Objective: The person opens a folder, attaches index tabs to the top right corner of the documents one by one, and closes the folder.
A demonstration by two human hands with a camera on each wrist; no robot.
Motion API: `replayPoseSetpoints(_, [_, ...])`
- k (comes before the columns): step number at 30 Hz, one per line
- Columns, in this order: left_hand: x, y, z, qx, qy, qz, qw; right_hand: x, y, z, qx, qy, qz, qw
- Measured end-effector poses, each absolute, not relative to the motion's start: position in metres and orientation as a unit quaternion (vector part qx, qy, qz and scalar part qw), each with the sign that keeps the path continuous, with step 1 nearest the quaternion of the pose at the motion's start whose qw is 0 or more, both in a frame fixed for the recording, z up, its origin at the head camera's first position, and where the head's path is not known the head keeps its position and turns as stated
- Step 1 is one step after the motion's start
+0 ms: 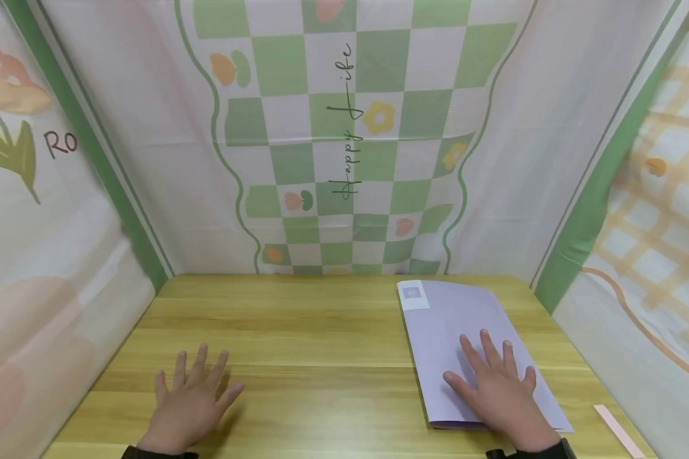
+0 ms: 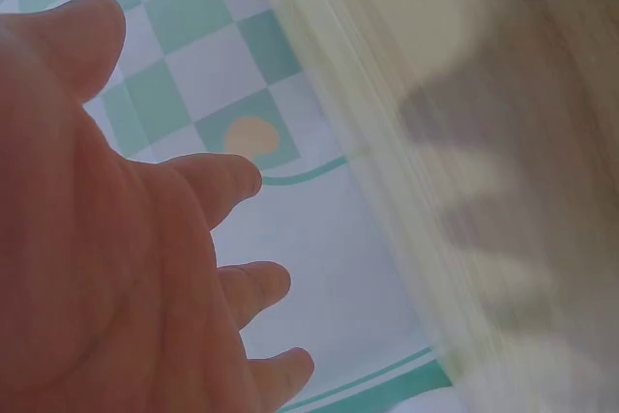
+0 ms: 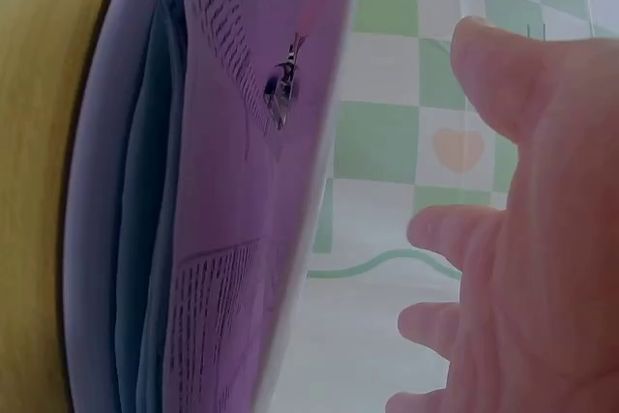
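Right hand [image 1: 498, 390] partly hides the purple folder [image 1: 450, 325].

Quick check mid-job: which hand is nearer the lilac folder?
Right. The right hand hovers over the near half of the lilac folder, clear of its cover. The left hand is over the wood-grain table, well to the folder's left.

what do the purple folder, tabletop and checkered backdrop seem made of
Purple folder: probably matte plastic or card, given its smooth, even cover. Tabletop: wood or wood-look laminate, slight sheen, judging by its streaky grain. Checkered backdrop: likely fabric or thin sheeting, mostly matte, with creases.
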State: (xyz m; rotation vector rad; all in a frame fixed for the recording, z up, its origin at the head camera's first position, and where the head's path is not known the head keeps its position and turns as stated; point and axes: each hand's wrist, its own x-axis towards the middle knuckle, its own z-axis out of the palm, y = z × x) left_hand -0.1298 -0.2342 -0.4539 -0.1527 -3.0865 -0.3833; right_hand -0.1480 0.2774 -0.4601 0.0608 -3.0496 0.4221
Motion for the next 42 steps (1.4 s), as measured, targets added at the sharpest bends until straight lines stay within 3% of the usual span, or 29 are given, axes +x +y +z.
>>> replayPoseSetpoints(6, [-0.132, -0.238, -0.454, -0.059, -0.989, -0.139, 0.005, -0.154, 0.289, -0.458, 0.042, -0.991, 0.119, 0.032])
replayPoseSetpoints(20, [-0.13, -0.24, -0.448, -0.065, -0.985, -0.158, 0.006, -0.163, 0.314, -0.47, 0.015, -0.987, 0.124, -0.104])
replayPoseSetpoints(42, [-0.124, -0.238, -0.446, -0.062, -0.984, -0.166, -0.011, -0.171, 0.279, -0.464, 0.059, -0.985, 0.124, -0.108])
